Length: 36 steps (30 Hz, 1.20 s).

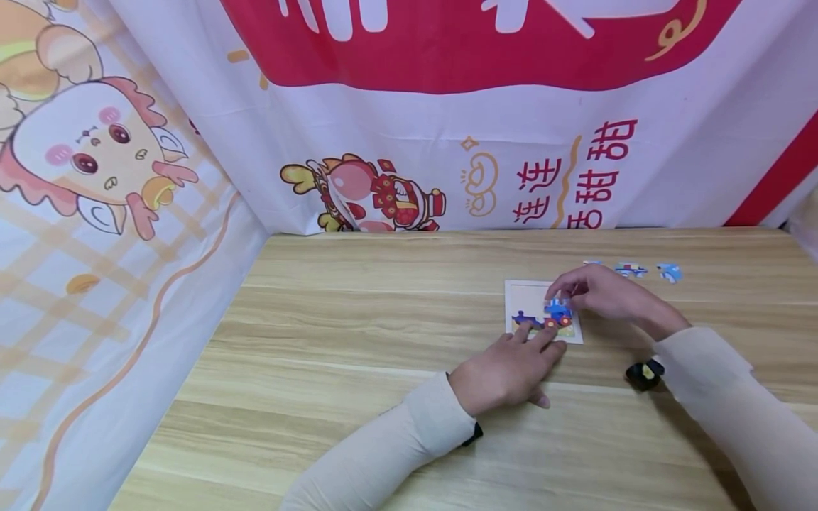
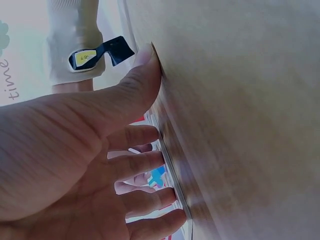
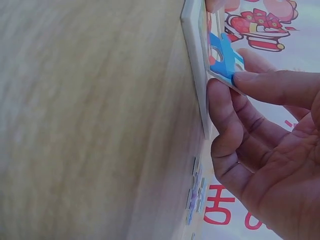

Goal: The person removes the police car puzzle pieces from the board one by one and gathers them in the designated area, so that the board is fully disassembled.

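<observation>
A white-framed jigsaw puzzle (image 1: 509, 301) lies on the wooden table, its lower part filled with pieces showing a dark blue and red vehicle. My right hand (image 1: 603, 291) pinches a blue puzzle piece (image 3: 225, 55) between thumb and fingers, tilted over the right side of the frame. In the head view that piece covers part of the picture below it. My left hand (image 1: 511, 369) rests with spread, nearly straight fingers on the frame's lower edge. The left wrist view shows those fingertips (image 2: 167, 197) touching the frame's side, the thumb apart from it.
Several loose puzzle pieces (image 1: 631, 270) lie behind the right hand, partly hidden by it. A black wrist device (image 1: 644, 375) hangs at the right cuff. Printed cloth (image 1: 409, 121) closes off the table's back edge, and more hangs at the left.
</observation>
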### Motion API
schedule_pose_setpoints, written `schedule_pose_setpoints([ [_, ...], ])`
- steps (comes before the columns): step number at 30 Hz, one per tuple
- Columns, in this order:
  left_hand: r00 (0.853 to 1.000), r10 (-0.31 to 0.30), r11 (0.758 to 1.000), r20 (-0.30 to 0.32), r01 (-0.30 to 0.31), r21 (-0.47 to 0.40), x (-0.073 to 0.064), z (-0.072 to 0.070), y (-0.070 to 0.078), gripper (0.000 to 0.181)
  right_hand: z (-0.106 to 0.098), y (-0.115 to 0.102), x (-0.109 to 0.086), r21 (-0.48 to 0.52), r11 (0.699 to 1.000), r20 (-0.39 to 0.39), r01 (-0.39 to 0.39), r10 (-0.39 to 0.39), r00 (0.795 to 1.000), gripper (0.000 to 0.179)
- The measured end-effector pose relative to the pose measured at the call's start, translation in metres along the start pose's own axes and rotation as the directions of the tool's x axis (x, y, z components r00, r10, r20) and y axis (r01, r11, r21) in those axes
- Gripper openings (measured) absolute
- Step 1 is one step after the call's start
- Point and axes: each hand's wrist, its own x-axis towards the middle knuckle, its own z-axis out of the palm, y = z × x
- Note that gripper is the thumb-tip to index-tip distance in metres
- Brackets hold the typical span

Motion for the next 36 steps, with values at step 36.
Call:
schedule_pose_setpoints([
  [36,1.000,0.001,0.999,-0.009,-0.001,-0.047,0.001,0.000,0.002,0.085,-0.019,0.012,-0.020,-0.075,0.994,-0.114,-0.085,0.076,0.991,0.028],
])
